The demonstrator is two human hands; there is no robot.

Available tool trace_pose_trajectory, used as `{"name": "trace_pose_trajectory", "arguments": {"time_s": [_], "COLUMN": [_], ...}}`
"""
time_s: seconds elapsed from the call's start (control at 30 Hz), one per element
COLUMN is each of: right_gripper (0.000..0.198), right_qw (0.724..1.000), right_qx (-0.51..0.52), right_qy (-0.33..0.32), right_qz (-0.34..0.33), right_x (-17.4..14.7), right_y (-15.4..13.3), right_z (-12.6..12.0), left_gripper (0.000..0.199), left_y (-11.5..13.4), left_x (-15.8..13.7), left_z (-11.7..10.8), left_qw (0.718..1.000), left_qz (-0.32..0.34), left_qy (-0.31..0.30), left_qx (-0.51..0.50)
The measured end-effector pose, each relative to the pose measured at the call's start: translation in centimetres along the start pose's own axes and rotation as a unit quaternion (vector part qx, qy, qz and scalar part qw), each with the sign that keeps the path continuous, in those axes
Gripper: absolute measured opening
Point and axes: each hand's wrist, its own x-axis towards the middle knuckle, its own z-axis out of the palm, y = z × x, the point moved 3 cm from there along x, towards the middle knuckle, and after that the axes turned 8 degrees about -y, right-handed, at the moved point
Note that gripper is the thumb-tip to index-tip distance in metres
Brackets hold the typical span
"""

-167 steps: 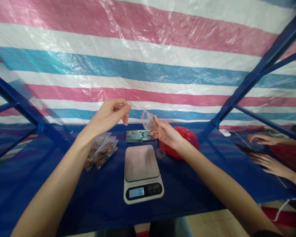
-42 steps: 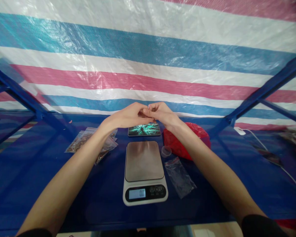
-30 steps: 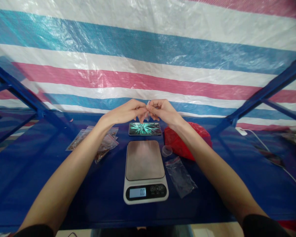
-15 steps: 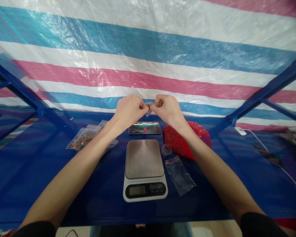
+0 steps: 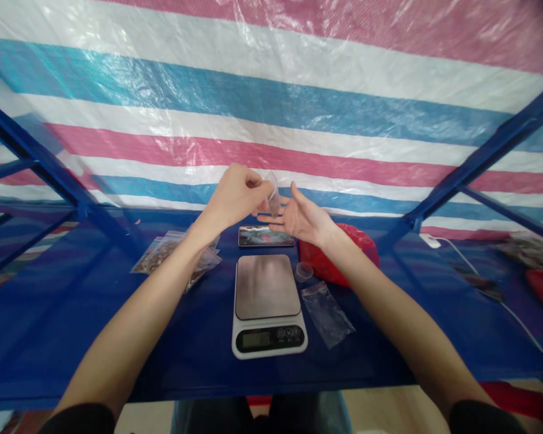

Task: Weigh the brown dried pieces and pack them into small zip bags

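Note:
My left hand (image 5: 242, 196) pinches a small clear zip bag (image 5: 274, 194) near its edge, above the back of the blue table. What the bag holds is hard to make out. Beside it, my right hand (image 5: 301, 216) is open, palm turned up and fingers stretched toward the bag's lower end. Below the hands lies a phone (image 5: 266, 235) with its screen lit. Closer to me stands a white kitchen scale (image 5: 268, 301) with a bare steel plate. A flat clear zip bag (image 5: 328, 314) rests to the right of the scale, near a small clear plastic cup (image 5: 304, 272).
Several zip bags with brown bits (image 5: 163, 253) lie left of the scale, partly behind my left forearm. A red plastic bag (image 5: 344, 253) sits under my right forearm. Blue frame bars (image 5: 475, 163) and a striped sheet (image 5: 271, 78) bound the table. A white cable (image 5: 470, 259) runs at right.
My right hand has let go of the small bag and opened, palm up. My left hand keeps its pinch, and the bag now hangs more upright. The view has shifted slightly.

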Motion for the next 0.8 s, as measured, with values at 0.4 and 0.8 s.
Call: {"name": "trace_pose_trajectory", "arguments": {"time_s": [0.4, 0.8], "right_gripper": [0.029, 0.059], "right_qw": [0.950, 0.656], "right_qx": [-0.048, -0.660], "right_qy": [0.281, 0.356], "right_qz": [-0.125, -0.083], "right_x": [-12.5, -17.4], "right_y": [-1.9, -1.8], "right_z": [-5.7, -10.3], "left_gripper": [0.048, 0.046], "left_y": [3.0, -11.1], "left_x": [-3.5, -9.4], "left_z": [0.7, -2.9], "left_qw": [0.997, 0.961], "left_qz": [0.032, -0.195], "left_qy": [-0.031, 0.058], "left_qx": [0.061, 0.189]}}
